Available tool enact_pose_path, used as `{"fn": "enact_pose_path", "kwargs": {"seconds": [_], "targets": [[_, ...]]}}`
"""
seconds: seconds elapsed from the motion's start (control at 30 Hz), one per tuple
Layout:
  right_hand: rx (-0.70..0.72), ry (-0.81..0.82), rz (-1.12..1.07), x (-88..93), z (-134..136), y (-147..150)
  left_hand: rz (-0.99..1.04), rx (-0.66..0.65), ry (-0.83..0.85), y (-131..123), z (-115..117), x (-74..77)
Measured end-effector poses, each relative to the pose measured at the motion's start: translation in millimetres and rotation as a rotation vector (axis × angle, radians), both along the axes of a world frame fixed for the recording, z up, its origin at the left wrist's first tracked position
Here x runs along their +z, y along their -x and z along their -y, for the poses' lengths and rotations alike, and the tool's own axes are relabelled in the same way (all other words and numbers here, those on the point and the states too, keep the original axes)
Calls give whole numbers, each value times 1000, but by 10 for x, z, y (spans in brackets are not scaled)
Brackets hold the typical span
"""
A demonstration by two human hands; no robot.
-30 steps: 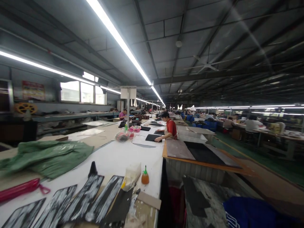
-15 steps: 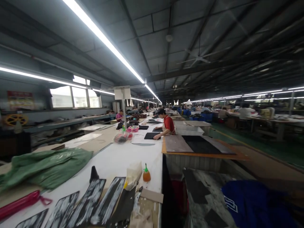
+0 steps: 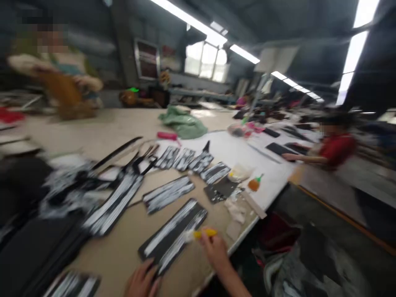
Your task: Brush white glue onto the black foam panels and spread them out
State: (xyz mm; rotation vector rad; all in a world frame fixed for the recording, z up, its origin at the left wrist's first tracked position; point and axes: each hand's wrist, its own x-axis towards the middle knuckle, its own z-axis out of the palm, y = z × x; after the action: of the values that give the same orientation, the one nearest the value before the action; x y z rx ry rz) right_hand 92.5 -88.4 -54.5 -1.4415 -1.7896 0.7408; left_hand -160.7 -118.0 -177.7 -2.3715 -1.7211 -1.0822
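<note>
My right hand [image 3: 214, 251] is closed around the yellow handle of a brush [image 3: 206, 233]. The pale bristles rest at the right edge of a black rectangular piece [image 3: 165, 236] streaked with white paste. At the near end of that piece lies my left hand [image 3: 142, 280], its fingers extended and slightly apart, touching or very close to the edge. Motion blurs both hands somewhat. Beyond it is another white-streaked black strip [image 3: 168, 193], and a longer one [image 3: 114, 202] lies to the left.
Farther along are an orange bottle with green tip [image 3: 254, 183], a crumpled plastic bag [image 3: 239, 173] and a green cloth [image 3: 184, 123]. Black material [image 3: 40, 247] piles up at left. One co-worker in red [image 3: 338, 150] is at right; another person [image 3: 66, 76] stands at far left.
The view has swung left and down from the long hall to the near table. Both my hands, the brush and the nearest black pieces have come into sight.
</note>
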Motion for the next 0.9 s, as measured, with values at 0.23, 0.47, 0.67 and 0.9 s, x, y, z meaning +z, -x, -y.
{"fn": "enact_pose_path", "kwargs": {"seconds": [0.23, 0.47, 0.67, 0.9], "targets": [[-246, 324, -315, -476, -71, 59, -37, 94, 189, 5, 320, 28], [-196, 317, -262, -631, -320, 6, -20, 89, 147, -35, 327, 77], [-418, 120, 133, -512, -923, -719, -28, 98, 141, -46, 312, 76], [-270, -128, 323, -267, -1009, -583, -53, 139, 149, -108, 327, 111]]}}
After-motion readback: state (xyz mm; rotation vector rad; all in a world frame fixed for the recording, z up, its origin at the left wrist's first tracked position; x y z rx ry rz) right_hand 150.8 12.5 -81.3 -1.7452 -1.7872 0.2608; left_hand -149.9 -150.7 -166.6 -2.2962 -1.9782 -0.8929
